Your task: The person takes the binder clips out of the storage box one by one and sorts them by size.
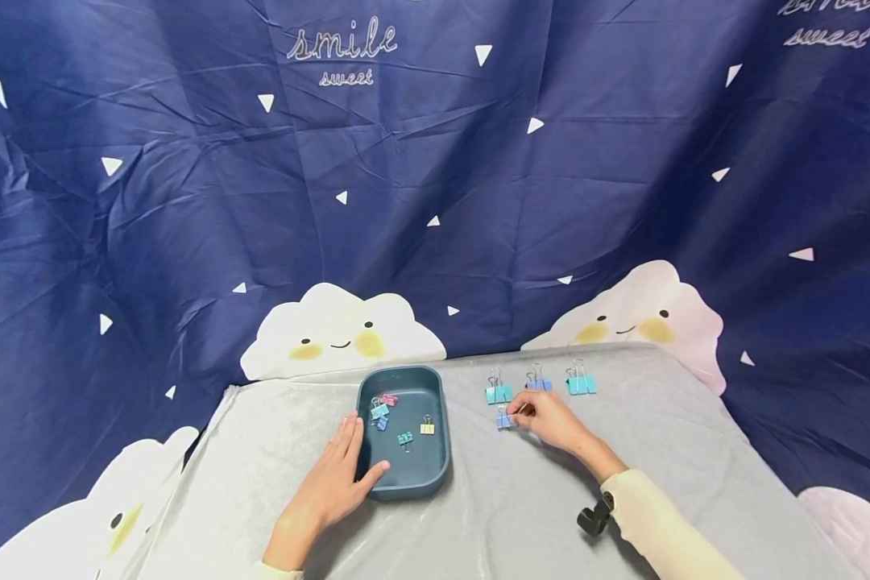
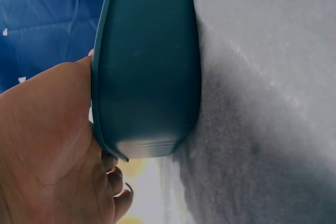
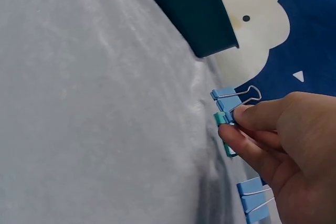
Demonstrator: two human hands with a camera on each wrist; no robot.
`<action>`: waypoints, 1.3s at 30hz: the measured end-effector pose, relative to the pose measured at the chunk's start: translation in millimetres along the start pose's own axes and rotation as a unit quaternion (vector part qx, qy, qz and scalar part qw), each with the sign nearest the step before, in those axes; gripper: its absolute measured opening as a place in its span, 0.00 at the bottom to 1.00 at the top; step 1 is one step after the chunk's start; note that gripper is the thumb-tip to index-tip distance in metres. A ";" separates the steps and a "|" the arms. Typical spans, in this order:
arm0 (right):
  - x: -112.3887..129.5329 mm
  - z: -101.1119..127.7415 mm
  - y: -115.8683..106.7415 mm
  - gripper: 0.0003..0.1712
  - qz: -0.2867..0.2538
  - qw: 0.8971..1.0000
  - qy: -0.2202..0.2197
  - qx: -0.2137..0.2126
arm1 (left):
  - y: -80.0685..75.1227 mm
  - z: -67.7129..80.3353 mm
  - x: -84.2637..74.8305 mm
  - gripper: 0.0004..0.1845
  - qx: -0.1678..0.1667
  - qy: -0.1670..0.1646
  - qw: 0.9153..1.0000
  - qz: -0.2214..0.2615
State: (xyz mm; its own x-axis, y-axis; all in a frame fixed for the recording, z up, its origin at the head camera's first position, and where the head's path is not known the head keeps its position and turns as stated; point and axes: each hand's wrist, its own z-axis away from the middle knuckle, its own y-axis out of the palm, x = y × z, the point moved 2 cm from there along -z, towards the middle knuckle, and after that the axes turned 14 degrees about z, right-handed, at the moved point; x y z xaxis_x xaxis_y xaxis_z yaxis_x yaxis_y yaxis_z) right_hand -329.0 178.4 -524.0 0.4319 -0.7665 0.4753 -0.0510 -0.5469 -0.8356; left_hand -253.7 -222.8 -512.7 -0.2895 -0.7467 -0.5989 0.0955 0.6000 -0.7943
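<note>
A dark teal tray (image 1: 435, 475) sits on the grey cloth and holds several small binder clips, among them a pink one (image 1: 387, 399) and a yellow one (image 1: 427, 428). My left hand (image 1: 351, 451) lies along the tray's left wall with straight fingers and its thumb on the near rim. In the left wrist view the palm (image 2: 52, 145) presses against the tray (image 2: 147, 66). To the right of the tray my right hand (image 1: 516, 415) pinches a blue binder clip (image 1: 503, 420) lying on the cloth. In the right wrist view the fingertips (image 3: 239, 115) close on that blue clip (image 3: 223, 97).
Three clips stand in a row behind my right hand: teal (image 1: 498, 393), blue (image 1: 538, 384), teal (image 1: 581, 385). The grey cloth (image 1: 522, 507) covers the table. A dark blue backdrop (image 1: 435, 201) with cloud prints hangs behind. The tray's corner (image 3: 194, 9) shows in the right wrist view.
</note>
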 end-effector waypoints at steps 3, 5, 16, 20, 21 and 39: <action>-2.8 1.4 3.9 0.05 0.011 1.000 -0.004 -0.001 | 0.3 0.0 0.0 0.52 0.000 0.000 1.000 -0.002; -3.7 2.6 6.0 0.05 0.020 1.000 -0.005 0.000 | 0.6 -0.1 0.0 0.52 -0.001 0.001 1.000 -0.002; -5.8 4.6 10.9 0.06 0.036 0.999 -0.004 0.001 | 1.4 -0.9 -0.8 0.52 -0.003 0.000 1.000 0.001; -6.9 3.7 10.9 0.07 0.044 0.999 0.000 -0.003 | 1.5 -0.7 -0.7 0.52 -0.004 0.000 1.000 0.002; -7.0 3.6 11.1 0.07 0.045 0.999 -0.001 -0.003 | 1.5 -0.6 -0.5 0.52 -0.004 0.000 1.000 0.002; -9.8 3.9 12.2 0.07 0.035 0.999 0.008 0.004 | 1.9 -0.4 -0.5 0.52 -0.004 0.000 1.000 0.001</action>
State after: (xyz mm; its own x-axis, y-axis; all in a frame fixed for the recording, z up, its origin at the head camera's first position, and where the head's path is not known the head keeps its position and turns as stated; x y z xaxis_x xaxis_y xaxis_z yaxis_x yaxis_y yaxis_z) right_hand -330.4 180.5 -539.9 0.4138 -0.8080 0.4195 -0.0726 -0.4886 -0.8695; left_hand -253.8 -221.2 -513.9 -0.2885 -0.7455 -0.6008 0.0883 0.6041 -0.7920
